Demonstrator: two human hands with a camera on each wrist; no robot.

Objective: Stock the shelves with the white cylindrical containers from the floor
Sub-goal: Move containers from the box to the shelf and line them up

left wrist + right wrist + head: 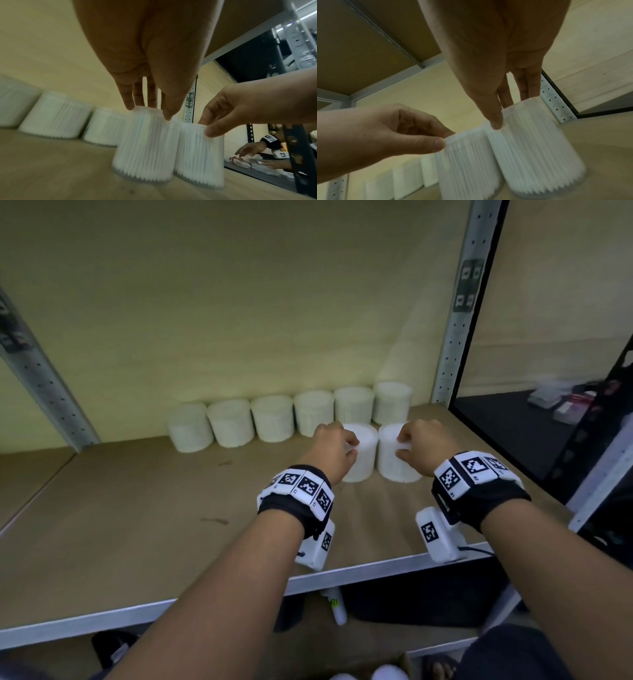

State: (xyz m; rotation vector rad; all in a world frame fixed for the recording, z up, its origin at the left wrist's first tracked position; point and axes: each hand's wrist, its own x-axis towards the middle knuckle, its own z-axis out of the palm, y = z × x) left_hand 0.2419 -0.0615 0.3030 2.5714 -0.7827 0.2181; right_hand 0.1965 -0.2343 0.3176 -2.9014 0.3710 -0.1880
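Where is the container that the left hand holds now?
In the head view, the left hand grips the left front container on the shelf board, just before the back row of six, beside the container the right hand holds.

Ribbed white plastic containers, matt wood shelf, metal upright

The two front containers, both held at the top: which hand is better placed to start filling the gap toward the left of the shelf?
Left. The left hand holds the left front container, nearest the bare shelf; the right hand grips the container by the post.
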